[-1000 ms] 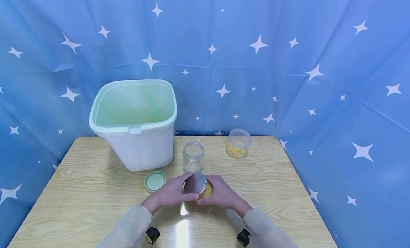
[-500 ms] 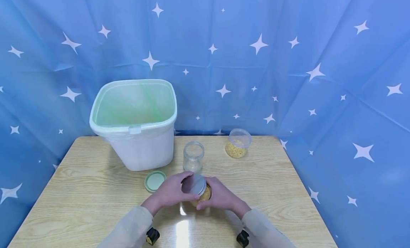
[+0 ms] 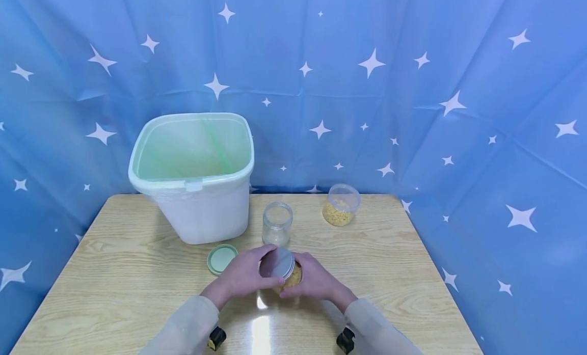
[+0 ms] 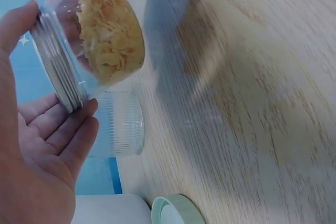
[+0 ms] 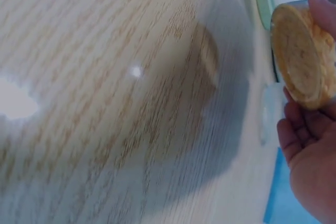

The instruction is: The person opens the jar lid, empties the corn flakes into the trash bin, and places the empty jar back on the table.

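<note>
Between both hands, a clear jar (image 4: pixel 113 40) of yellow flakes is held tilted above the table, its silver screw lid (image 3: pixel 277 264) toward the left. My left hand (image 3: pixel 246 275) grips that lid, thumb on one side and fingers on the other. Around the jar's body curls my right hand (image 3: pixel 316 280); in the right wrist view the jar's flake-covered bottom (image 5: pixel 296 56) faces the camera. Just behind them an uncovered glass jar (image 3: pixel 277 222) stands upright, with nothing visible inside. A pale green lid (image 3: pixel 222 258) lies on the table beside my left hand.
A white bin (image 3: pixel 206 212) with a pale green liner stands at the back left. Toward the back right of the wooden table (image 3: pixel 390 289) sits a clear tub (image 3: pixel 340 212) part-filled with yellow flakes. A blue star-patterned curtain (image 3: pixel 293 64) hangs behind.
The held jar and its silver lid have shifted slightly left and tipped a little more, with both hands still gripping them. Everything else on the table stays in place.
</note>
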`<state>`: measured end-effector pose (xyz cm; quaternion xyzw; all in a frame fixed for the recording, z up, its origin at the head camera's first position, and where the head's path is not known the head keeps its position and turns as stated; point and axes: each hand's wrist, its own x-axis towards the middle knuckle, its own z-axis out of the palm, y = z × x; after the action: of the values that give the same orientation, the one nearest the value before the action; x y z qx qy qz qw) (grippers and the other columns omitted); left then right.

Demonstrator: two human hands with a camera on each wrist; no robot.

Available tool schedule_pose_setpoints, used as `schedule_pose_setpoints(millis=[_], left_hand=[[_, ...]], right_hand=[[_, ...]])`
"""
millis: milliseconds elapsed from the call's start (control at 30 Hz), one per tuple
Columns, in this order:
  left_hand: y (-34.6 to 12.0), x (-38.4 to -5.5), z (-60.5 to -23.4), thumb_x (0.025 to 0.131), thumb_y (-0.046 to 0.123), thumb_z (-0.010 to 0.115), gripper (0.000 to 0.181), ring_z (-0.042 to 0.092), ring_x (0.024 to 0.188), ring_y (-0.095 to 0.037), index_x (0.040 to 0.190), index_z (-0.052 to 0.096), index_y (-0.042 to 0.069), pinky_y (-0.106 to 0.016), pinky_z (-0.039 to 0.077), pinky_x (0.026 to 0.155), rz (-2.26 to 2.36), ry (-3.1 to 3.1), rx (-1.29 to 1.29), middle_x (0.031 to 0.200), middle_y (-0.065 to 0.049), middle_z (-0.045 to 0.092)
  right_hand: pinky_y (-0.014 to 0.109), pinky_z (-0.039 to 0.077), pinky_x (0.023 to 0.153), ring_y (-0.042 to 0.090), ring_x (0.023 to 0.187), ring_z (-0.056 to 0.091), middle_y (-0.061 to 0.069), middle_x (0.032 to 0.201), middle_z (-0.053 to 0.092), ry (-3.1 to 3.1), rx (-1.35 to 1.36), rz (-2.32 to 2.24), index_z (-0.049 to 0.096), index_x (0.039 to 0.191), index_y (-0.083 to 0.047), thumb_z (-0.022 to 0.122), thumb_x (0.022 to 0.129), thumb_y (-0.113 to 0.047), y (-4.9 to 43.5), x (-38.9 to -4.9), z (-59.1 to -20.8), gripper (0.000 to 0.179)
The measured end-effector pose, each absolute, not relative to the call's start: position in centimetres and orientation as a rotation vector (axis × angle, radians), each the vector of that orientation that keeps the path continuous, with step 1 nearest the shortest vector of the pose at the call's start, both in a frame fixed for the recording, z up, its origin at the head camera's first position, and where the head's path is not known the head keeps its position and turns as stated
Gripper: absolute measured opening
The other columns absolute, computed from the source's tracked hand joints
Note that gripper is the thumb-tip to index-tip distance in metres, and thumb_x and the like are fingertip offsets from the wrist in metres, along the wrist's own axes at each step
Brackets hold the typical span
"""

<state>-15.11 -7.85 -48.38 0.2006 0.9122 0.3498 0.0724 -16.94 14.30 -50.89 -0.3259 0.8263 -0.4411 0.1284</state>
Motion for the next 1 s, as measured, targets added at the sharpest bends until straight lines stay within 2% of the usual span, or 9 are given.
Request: schedule_pose_setpoints(millis=[200,533,1000], left_hand=[[-7.8,-14.9,-48.4,0.074,0.068,0.069,0.087,0.059,0.118,-0.012,0.145,0.047,0.023,-0.035,0.052,0.094,0.943,2.870,0.646,0.137,0.005,0.059],[-7.6,-14.8,-48.4,0.069,0.070,0.071,0.080,0.061,0.109,-0.010,0.135,0.056,0.026,-0.032,0.053,0.086,0.841,2.930,0.643,0.127,0.008,0.065],[-7.5,-14.9,-48.6,0.066,0.073,0.071,0.080,0.062,0.094,-0.006,0.129,0.061,0.024,-0.027,0.053,0.077,0.815,2.983,0.661,0.109,0.009,0.070]], right_hand=[[0.023,0.050,0.084,0.002,0.090,0.060,-0.018,0.102,0.067,2.536,-0.939,-1.220,0.059,0.120,-0.034,0.090,0.063,-0.033,14.2,-16.9,-51.1,0.065],[0.023,0.050,0.084,0.002,0.090,0.059,-0.022,0.101,0.066,2.629,-0.845,-1.133,0.061,0.119,-0.035,0.091,0.058,-0.040,14.0,-16.5,-51.2,0.068],[0.021,0.049,0.079,0.004,0.090,0.056,-0.019,0.101,0.065,2.748,-0.762,-1.010,0.061,0.124,-0.029,0.088,0.059,-0.049,13.8,-15.7,-51.2,0.073]])
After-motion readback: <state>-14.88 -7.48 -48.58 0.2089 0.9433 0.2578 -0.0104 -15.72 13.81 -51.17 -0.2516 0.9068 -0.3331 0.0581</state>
